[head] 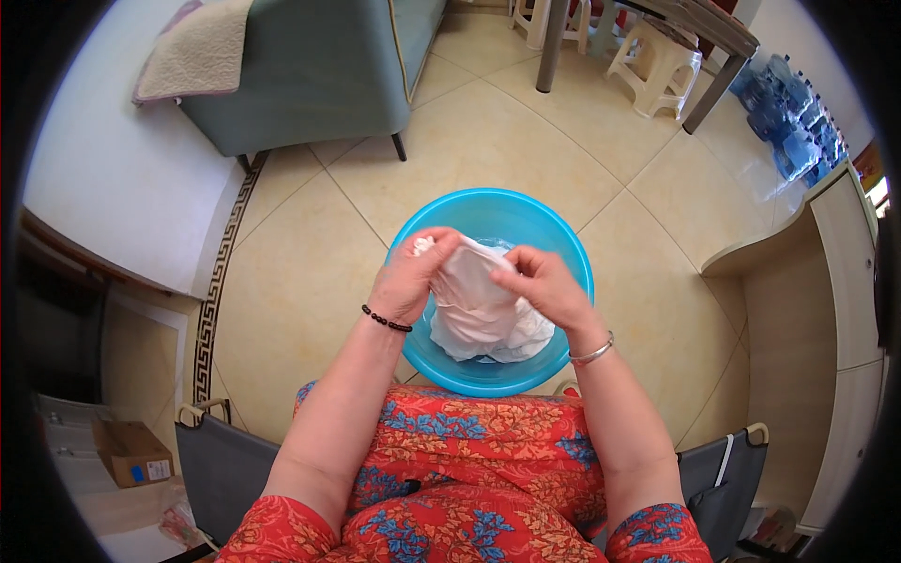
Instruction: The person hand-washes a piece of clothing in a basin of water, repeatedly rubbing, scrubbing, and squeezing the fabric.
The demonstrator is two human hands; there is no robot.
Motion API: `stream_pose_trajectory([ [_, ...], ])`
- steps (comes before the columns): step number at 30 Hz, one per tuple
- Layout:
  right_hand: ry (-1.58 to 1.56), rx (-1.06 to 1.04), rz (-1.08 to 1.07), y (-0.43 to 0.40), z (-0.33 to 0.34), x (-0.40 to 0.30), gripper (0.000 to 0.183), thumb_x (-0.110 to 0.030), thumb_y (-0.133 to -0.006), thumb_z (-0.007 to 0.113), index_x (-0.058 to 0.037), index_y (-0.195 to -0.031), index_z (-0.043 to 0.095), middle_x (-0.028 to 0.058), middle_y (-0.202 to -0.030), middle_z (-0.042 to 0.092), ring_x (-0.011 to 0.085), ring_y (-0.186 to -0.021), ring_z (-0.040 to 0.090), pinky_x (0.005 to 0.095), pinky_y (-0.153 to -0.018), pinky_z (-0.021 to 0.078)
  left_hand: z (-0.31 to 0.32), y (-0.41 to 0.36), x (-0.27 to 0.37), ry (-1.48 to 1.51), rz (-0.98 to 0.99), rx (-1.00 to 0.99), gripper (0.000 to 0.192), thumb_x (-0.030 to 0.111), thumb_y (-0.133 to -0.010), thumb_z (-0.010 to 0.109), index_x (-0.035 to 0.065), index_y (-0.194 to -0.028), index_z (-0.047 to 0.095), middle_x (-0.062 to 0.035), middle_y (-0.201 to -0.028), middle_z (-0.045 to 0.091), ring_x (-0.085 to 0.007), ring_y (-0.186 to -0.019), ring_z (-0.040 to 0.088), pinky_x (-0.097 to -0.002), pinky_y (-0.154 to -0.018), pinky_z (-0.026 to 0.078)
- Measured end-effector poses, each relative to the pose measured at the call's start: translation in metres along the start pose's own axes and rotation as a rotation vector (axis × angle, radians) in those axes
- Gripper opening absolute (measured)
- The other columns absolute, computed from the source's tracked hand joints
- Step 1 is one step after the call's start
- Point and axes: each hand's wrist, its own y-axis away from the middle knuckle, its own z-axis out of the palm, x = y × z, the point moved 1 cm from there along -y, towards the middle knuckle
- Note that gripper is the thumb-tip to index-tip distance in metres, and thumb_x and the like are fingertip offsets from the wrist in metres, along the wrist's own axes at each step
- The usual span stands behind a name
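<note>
A white cloth garment is stretched between my two hands, its upper edge raised above a blue plastic basin. My left hand, at the basin's left side, grips one end, and a bunched bit of white fabric pokes out between its fingers. My right hand pinches the other end between thumb and fingers. The lower part of the cloth hangs into the basin, where more white fabric lies. A little clear water seems to show behind the cloth, though most of the basin's bottom is hidden.
The basin stands on beige floor tiles. A grey-green sofa is ahead on the left. Ahead on the right are a table leg, a white plastic stool and several blue water bottles. A wooden cabinet stands at the right.
</note>
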Motion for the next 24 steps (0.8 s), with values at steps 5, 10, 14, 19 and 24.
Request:
stream_pose_trajectory([
  [5, 0.642, -0.045, 0.202, 0.01, 0.016, 0.02, 0.023, -0.022, -0.075, 0.063, -0.0016, -0.084, 0.061, 0.0209, -0.083, 0.062, 0.034, -0.079, 0.061, 0.0409, -0.072, 0.0477, -0.012, -0.005, -0.005, 0.13, 0.083, 0.105, 0.02, 0.015, -0.085, 0.065, 0.0013, -0.098, 0.06, -0.0021, -0.087, 0.062, -0.0102, -0.077, 0.058, -0.0241, -0.071, 0.047],
  [10, 0.077, 0.044, 0.267, 0.003, -0.009, 0.024, 0.02, -0.018, -0.086, 0.056, 0.0008, -0.095, 0.055, 0.0112, -0.085, 0.062, 0.0183, -0.076, 0.064, 0.0333, -0.063, 0.0523, -0.008, -0.008, 0.003, 0.041, 0.04, 0.106, 0.025, 0.013, -0.081, 0.069, 0.0004, -0.101, 0.06, -0.0031, -0.088, 0.062, -0.0105, -0.078, 0.058, -0.0245, -0.071, 0.048],
  [14, -0.581, 0.321, 0.123, 0.009, -0.014, -0.031, 0.017, -0.016, -0.094, 0.045, -0.0029, -0.103, 0.051, 0.0084, -0.09, 0.06, 0.0167, -0.079, 0.062, 0.0291, -0.062, 0.0524, 0.012, 0.007, 0.019, -0.302, -0.02, -0.025, 0.034, 0.013, -0.077, 0.072, -0.0006, -0.106, 0.06, -0.0046, -0.092, 0.063, -0.0107, -0.083, 0.06, -0.0253, -0.074, 0.049],
  [19, -0.763, 0.277, 0.13, 0.0, -0.007, -0.005, 0.018, -0.014, -0.093, 0.047, -0.0032, -0.107, 0.049, 0.0087, -0.094, 0.059, 0.0185, -0.084, 0.062, 0.032, -0.069, 0.0532, 0.012, -0.003, -0.015, 0.005, -0.119, -0.064, 0.029, 0.01, -0.079, 0.068, 0.0011, -0.104, 0.056, -0.0051, -0.092, 0.061, -0.0127, -0.084, 0.06, -0.0285, -0.074, 0.051],
  [24, 0.335, 0.335, -0.207, 0.019, 0.06, -0.022, 0.026, -0.024, -0.078, 0.063, -0.004, -0.091, 0.054, 0.0173, -0.082, 0.061, 0.0288, -0.072, 0.063, 0.0387, -0.061, 0.05, 0.002, -0.011, -0.052, 0.362, -0.181, 0.146, 0.027, 0.028, -0.09, 0.053, 0.0024, -0.097, 0.054, -0.006, -0.089, 0.058, -0.0172, -0.084, 0.059, -0.0326, -0.074, 0.052],
])
